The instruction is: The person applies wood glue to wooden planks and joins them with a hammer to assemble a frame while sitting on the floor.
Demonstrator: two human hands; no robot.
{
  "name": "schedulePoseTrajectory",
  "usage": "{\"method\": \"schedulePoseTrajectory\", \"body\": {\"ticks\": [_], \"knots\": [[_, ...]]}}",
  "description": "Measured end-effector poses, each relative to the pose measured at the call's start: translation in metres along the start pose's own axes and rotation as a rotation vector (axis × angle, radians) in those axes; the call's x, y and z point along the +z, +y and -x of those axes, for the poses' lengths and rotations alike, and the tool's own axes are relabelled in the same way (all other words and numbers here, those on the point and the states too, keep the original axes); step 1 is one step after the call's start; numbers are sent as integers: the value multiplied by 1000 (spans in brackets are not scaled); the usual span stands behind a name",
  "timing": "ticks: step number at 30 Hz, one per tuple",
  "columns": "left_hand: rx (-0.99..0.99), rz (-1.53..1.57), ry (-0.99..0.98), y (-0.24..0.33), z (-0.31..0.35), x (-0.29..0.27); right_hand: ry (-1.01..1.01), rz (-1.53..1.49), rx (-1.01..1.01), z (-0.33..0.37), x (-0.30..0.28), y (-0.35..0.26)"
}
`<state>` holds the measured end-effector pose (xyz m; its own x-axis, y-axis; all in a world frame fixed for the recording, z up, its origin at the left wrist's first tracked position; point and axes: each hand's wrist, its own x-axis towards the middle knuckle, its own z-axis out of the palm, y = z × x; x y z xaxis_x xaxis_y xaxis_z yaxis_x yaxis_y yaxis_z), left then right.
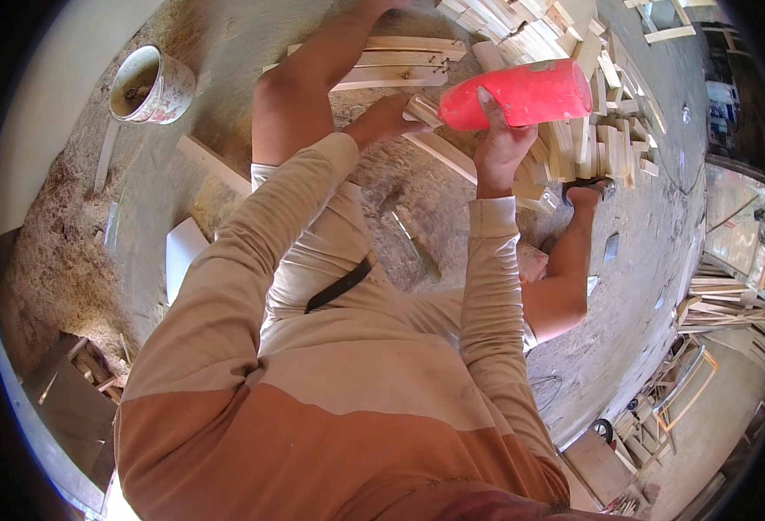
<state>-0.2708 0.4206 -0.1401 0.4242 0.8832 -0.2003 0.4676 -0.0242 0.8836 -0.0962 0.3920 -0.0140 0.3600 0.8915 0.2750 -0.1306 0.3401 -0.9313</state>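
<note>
My right hand [502, 146] is wrapped round a red plastic bottle [543, 94], which lies nearly level with its narrow end pointing left. In my left hand [384, 120] is a short wooden strip [424, 111], gripped near its end. The bottle's narrow end meets or nearly meets this strip; I cannot tell whether they touch. Below my hands, a longer wooden strip [443, 154] slants across the floor. Beyond my left hand, several pale strips [391, 76] lie side by side, with what look like nails or screws standing at their right ends.
A large heap of cut wood [586, 139] spreads at the far right. A narrow-bladed hand tool [417, 247] lies on the floor between my legs. At the left are a stained white bucket [174, 91], a plank [213, 163] and sawdust [65, 260]. More timber [730, 300] is stacked at the right.
</note>
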Motion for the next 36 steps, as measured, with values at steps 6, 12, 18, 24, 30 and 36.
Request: {"method": "schedulePoseTrajectory", "body": {"ticks": [6, 12, 18, 24, 30, 36], "knots": [[-2, 53, -48, 11, 5, -7, -2, 91, 23, 4, -15, -9], [-69, 76, -89, -6, 0, -5, 25, 354, -19, 14, -49, -33], [-188, -785, 58, -23, -14, -17, 676, 277, -169, 37, -162, -74], [-149, -966, 235, -84, -71, -17, 784, 588, -17, 105, -244, -42], [-51, -1002, 284, -88, -77, -4, 1000, 253, 368, 132, -225, -8], [-30, -1073, 284, -85, -79, -4, 1060, 21, 723, 157, -271, 87]]}}
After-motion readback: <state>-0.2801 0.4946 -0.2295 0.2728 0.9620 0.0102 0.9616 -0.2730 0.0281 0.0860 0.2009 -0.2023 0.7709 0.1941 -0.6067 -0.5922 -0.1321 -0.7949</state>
